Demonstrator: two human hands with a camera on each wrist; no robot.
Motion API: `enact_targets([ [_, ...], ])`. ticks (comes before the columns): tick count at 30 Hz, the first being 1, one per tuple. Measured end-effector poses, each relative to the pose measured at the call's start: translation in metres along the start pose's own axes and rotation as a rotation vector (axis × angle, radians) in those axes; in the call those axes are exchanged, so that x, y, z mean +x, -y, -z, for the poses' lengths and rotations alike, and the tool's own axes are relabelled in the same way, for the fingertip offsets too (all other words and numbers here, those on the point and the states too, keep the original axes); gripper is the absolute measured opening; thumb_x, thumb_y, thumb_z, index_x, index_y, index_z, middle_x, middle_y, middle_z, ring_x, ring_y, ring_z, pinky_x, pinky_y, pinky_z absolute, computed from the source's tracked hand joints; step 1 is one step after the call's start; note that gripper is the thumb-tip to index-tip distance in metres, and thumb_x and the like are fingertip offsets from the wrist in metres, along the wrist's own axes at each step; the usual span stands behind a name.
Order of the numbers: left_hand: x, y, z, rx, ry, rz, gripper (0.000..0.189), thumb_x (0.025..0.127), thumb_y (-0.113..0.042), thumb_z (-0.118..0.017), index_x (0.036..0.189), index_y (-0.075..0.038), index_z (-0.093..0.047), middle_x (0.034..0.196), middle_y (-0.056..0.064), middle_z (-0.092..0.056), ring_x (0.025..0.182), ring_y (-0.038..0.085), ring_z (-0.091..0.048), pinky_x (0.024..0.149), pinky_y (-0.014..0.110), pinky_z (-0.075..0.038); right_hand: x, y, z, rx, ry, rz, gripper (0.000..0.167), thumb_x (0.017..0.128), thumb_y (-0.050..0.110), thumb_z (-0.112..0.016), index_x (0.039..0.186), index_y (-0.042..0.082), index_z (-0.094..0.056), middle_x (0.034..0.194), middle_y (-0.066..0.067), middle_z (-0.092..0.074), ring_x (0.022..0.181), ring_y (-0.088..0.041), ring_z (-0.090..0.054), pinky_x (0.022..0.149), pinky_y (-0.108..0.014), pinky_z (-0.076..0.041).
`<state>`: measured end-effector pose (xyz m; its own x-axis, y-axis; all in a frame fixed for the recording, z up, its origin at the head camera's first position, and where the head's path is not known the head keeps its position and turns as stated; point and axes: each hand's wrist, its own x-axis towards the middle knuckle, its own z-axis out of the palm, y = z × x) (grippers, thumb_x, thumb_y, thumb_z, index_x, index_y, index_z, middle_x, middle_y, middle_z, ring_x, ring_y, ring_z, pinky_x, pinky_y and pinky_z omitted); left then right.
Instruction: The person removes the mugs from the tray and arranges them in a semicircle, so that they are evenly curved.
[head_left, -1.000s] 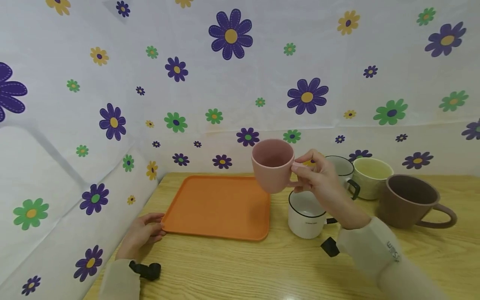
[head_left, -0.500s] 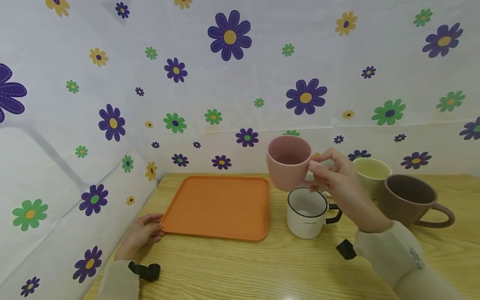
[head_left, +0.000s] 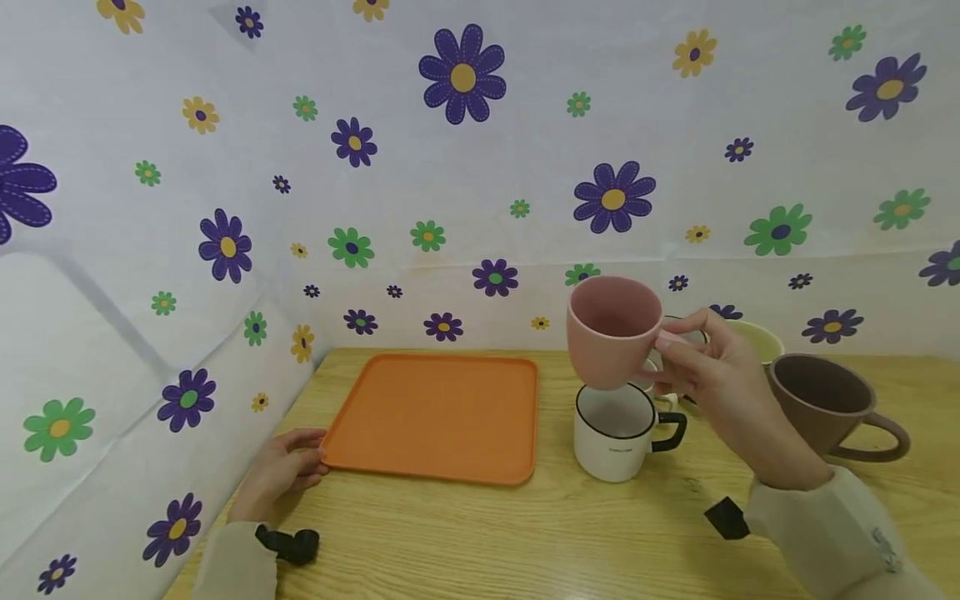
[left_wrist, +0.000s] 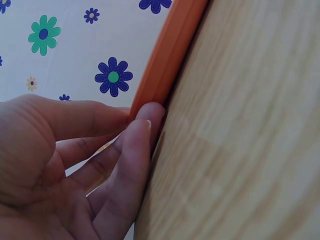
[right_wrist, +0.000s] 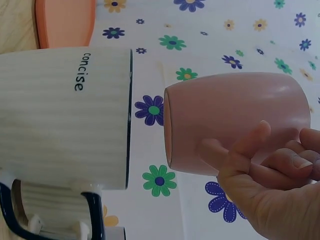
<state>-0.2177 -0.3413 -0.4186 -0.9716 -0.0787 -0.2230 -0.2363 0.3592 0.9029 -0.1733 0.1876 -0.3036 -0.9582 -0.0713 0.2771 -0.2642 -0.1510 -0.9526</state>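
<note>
My right hand pinches the handle of a pink mug and holds it upright in the air. Just below it a white mug with a dark rim stands on the table. The right wrist view has a gap between the pink mug's base and the rim of the white mug, which reads "concise". At the left, my left hand pinches the near left corner of a bare orange tray. In the left wrist view, fingertips and thumb are on the tray's edge.
A brown mug stands at the right with its handle outward. Behind my right hand are a pale yellow cup and another dark-rimmed mug, both partly hidden. A flowered cloth hangs along the wooden table's back and left.
My right hand has carried the pink mug rightward, from beside the tray's right edge to above the front white mug. My left hand and the tray have stayed in place.
</note>
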Motion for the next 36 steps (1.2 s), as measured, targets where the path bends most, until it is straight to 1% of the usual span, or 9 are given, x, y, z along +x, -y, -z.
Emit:
enact_targets([
  [2, 0.000, 0.001, 0.000, -0.003, 0.003, -0.001, 0.047, 0.100, 0.002, -0.054, 0.144, 0.013, -0.042, 0.121, 0.022, -0.059, 0.075, 0.014, -0.068, 0.068, 0.027, -0.060, -0.002, -0.001, 0.004, 0.023, 0.007, 0.013, 0.012, 0.103, 0.010, -0.059, 0.112, 0.006, -0.051, 0.096, -0.003, -0.072, 0.071, -0.018, -0.069, 0.071, -0.027, -0.060],
  [6, -0.001, 0.001, -0.001, -0.005, 0.006, -0.001, 0.047, 0.100, 0.002, -0.054, 0.144, 0.013, -0.042, 0.121, 0.021, -0.059, 0.075, 0.014, -0.068, 0.068, 0.027, -0.060, -0.007, -0.002, 0.010, 0.067, 0.033, 0.049, 0.009, 0.103, 0.005, -0.056, 0.111, 0.006, -0.052, 0.091, -0.004, -0.071, 0.069, -0.015, -0.068, 0.069, -0.027, -0.060],
  [8, -0.001, 0.002, -0.001, -0.005, 0.006, 0.001, 0.047, 0.100, 0.002, -0.054, 0.144, 0.013, -0.042, 0.121, 0.021, -0.059, 0.075, 0.014, -0.068, 0.068, 0.027, -0.060, -0.009, -0.002, 0.013, 0.103, 0.045, 0.069, 0.007, 0.104, 0.002, -0.054, 0.110, 0.005, -0.054, 0.094, -0.005, -0.071, 0.074, -0.018, -0.072, 0.069, -0.028, -0.060],
  [15, 0.000, 0.003, 0.000, 0.006, 0.006, -0.016, 0.047, 0.101, 0.001, -0.054, 0.145, 0.013, -0.041, 0.121, 0.021, -0.059, 0.076, 0.013, -0.068, 0.068, 0.027, -0.059, -0.017, -0.001, 0.026, 0.139, 0.041, 0.087, 0.013, 0.104, -0.002, -0.051, 0.114, 0.005, -0.056, 0.107, -0.008, -0.074, 0.084, -0.021, -0.074, 0.072, -0.028, -0.060],
  [20, -0.001, 0.001, 0.000, 0.026, 0.006, -0.035, 0.048, 0.101, 0.001, -0.055, 0.145, 0.013, -0.041, 0.123, 0.024, -0.057, 0.077, 0.013, -0.068, 0.068, 0.027, -0.059, -0.024, -0.001, 0.037, 0.166, 0.044, 0.116, 0.017, 0.104, -0.006, -0.048, 0.114, 0.003, -0.058, 0.109, -0.010, -0.073, 0.081, -0.021, -0.074, 0.071, -0.029, -0.060],
  [22, -0.001, 0.000, 0.000, 0.026, 0.006, -0.033, 0.048, 0.101, 0.001, -0.055, 0.145, 0.013, -0.041, 0.123, 0.024, -0.058, 0.077, 0.013, -0.068, 0.068, 0.027, -0.059, -0.027, -0.001, 0.042, 0.156, 0.034, 0.113, 0.016, 0.104, -0.006, -0.049, 0.114, 0.003, -0.058, 0.103, -0.009, -0.073, 0.075, -0.019, -0.072, 0.070, -0.029, -0.060],
  [26, -0.001, 0.000, 0.001, 0.006, 0.011, -0.017, 0.048, 0.101, 0.002, -0.054, 0.145, 0.013, -0.041, 0.121, 0.021, -0.059, 0.076, 0.013, -0.068, 0.068, 0.026, -0.059, -0.032, -0.002, 0.051, 0.156, 0.036, 0.111, 0.016, 0.104, -0.006, -0.047, 0.115, 0.002, -0.056, 0.098, -0.010, -0.070, 0.074, -0.021, -0.070, 0.072, -0.030, -0.061],
  [30, -0.001, -0.001, 0.001, -0.005, 0.013, -0.007, 0.048, 0.101, 0.003, -0.053, 0.145, 0.013, -0.040, 0.122, 0.021, -0.058, 0.075, 0.013, -0.068, 0.068, 0.026, -0.059, -0.036, -0.004, 0.061, 0.209, 0.049, 0.120, 0.019, 0.104, -0.009, -0.044, 0.115, 0.000, -0.057, 0.105, -0.013, -0.070, 0.082, -0.025, -0.074, 0.072, -0.033, -0.061],
  [36, -0.001, -0.002, 0.000, -0.003, 0.016, -0.007, 0.048, 0.101, 0.002, -0.053, 0.145, 0.013, -0.040, 0.121, 0.022, -0.058, 0.075, 0.013, -0.068, 0.068, 0.026, -0.059, -0.044, -0.006, 0.073, 0.229, 0.035, 0.138, 0.024, 0.103, -0.012, -0.041, 0.115, -0.001, -0.059, 0.109, -0.012, -0.070, 0.087, -0.025, -0.074, 0.070, -0.033, -0.061],
])
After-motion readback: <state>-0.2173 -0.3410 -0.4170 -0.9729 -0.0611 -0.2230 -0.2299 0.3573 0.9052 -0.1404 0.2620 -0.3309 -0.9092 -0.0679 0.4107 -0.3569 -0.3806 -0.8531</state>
